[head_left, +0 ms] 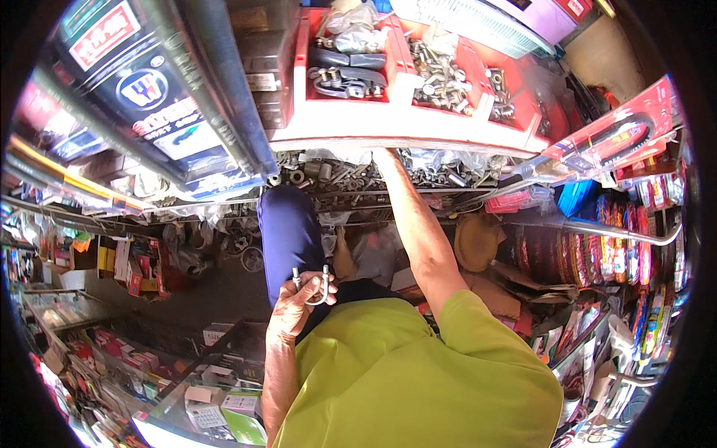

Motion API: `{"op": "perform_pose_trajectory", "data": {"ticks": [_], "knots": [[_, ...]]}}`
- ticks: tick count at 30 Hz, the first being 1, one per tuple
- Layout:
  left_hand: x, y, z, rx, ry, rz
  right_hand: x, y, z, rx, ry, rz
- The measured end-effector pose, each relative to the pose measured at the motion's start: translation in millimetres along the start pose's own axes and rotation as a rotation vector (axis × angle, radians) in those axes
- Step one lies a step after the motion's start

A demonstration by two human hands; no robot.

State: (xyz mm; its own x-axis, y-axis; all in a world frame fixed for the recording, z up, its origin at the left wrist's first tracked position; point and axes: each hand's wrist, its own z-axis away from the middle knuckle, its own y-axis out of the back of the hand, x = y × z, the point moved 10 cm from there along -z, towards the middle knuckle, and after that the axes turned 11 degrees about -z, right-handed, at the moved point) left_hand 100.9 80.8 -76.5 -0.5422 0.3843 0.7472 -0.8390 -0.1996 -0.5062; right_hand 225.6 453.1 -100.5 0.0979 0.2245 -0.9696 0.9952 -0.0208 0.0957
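Note:
My left hand (293, 305) is closed around a metal U-bolt (326, 282) near my knee, its two threaded ends pointing up. My right arm stretches forward, and my right hand (384, 160) goes in under the pale front edge of a shelf (418, 142). Its fingers are hidden beneath that edge. Around it, loose metal hardware (343, 176) such as nuts, sleeves and bolts lies heaped on a lower shelf, along with plastic bags (467, 160).
Red bins (302, 60) above hold bolts (437, 78) and dark clamp-like parts (347, 81). A tall dark blue printed display (216, 97) stands at the left. Packaged goods (620, 239) hang at the right. A glass case with boxes (224, 407) is at the lower left.

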Motion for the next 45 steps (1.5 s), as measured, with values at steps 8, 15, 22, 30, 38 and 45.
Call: {"op": "perform_pose_trajectory", "data": {"ticks": [8,15,22,30,38,45], "knots": [[7,-5,-1,0.002,-0.007,0.003,2,3,8,-0.071,0.045,0.151],[4,-3,0,-0.012,-0.002,-0.010,-3,-17,6,-0.147,0.088,0.255],[2,-4,-1,-0.021,-0.002,-0.017,-9,-25,-7,-0.188,0.141,0.367],[-3,1,4,-0.008,-0.007,-0.011,-31,-96,-7,-0.319,0.266,0.551],[0,-5,-3,-0.067,-0.013,-0.032,-29,-130,-33,-0.359,0.321,0.740],[-6,-9,-3,-0.118,-0.015,-0.046,-29,-93,-33,-0.351,0.365,0.713]]}}
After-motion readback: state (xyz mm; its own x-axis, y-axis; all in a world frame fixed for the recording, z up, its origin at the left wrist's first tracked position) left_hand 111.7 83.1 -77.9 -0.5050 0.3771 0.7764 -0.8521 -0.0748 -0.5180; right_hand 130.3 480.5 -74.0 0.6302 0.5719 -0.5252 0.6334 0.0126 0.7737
